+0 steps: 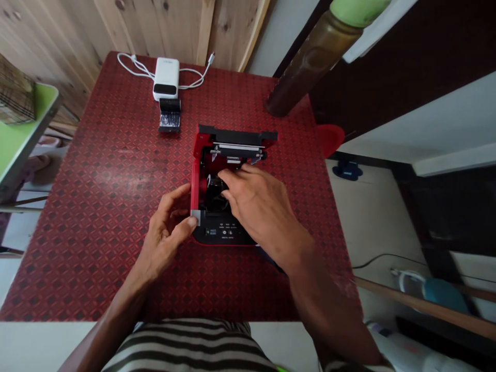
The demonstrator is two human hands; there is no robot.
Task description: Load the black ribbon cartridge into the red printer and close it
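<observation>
A red-and-black printer (243, 236) lies on the table with its lid (240, 136) raised at the back. Inside its compartment is a shiny black roll (214, 195), partly covered by my fingers. My right hand (263, 199) reaches in from the right, its thumb and fingers bent on the roll; some fingertips are hidden. At the printer's left front corner, my left hand (168, 227) grips the housing, thumb on the grey corner patch (196, 217) and fingers against the side wall.
Behind the printer are a white power bank (166, 77), its white cable (194, 80) and a black shiny strip (169, 116). A tall brown bottle (310, 64) with a green lid stands at the back right of the red patterned table (108, 217). A green table (23, 132) is at left.
</observation>
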